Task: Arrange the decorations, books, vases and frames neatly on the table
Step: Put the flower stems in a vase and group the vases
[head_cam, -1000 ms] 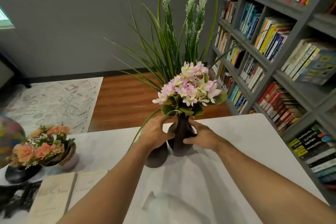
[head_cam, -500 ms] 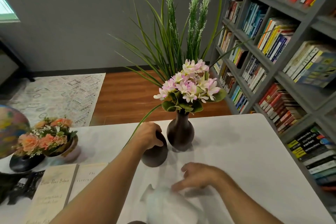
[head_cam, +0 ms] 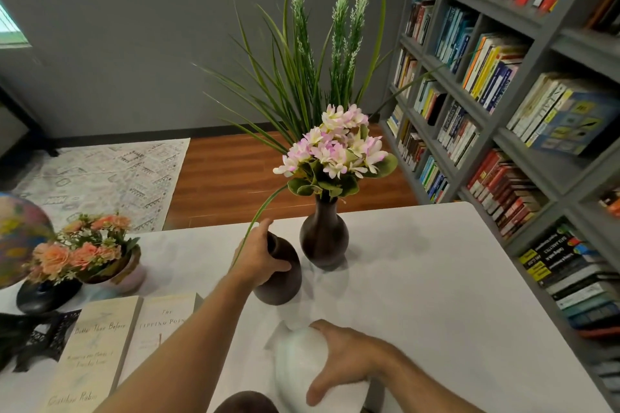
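Observation:
On the white table [head_cam: 419, 278] a tall dark vase [head_cam: 323, 241] with pink flowers [head_cam: 335, 151] stands upright. Just left of it sits a rounder dark vase [head_cam: 283, 282]; my left hand [head_cam: 260, 255] grips its neck, and tall green grass stems [head_cam: 302, 70] rise behind it. Nearer to me, my right hand [head_cam: 342, 355] curls round a white vase [head_cam: 298, 365], which looks blurred. Two pale books [head_cam: 110, 352] lie side by side at the front left. A pot of orange flowers [head_cam: 87, 255] stands at the left.
A colourful globe [head_cam: 16, 238] on a dark base and a black lattice ornament [head_cam: 37, 335] crowd the left edge. A dark rounded object [head_cam: 246, 404] shows at the bottom edge. A grey bookshelf [head_cam: 503, 94] full of books runs along the right. Beyond the table lie wood floor and a rug.
My right hand left the flowered vase, came back toward me and took hold of the white vase. My left hand stayed on the rounder dark vase.

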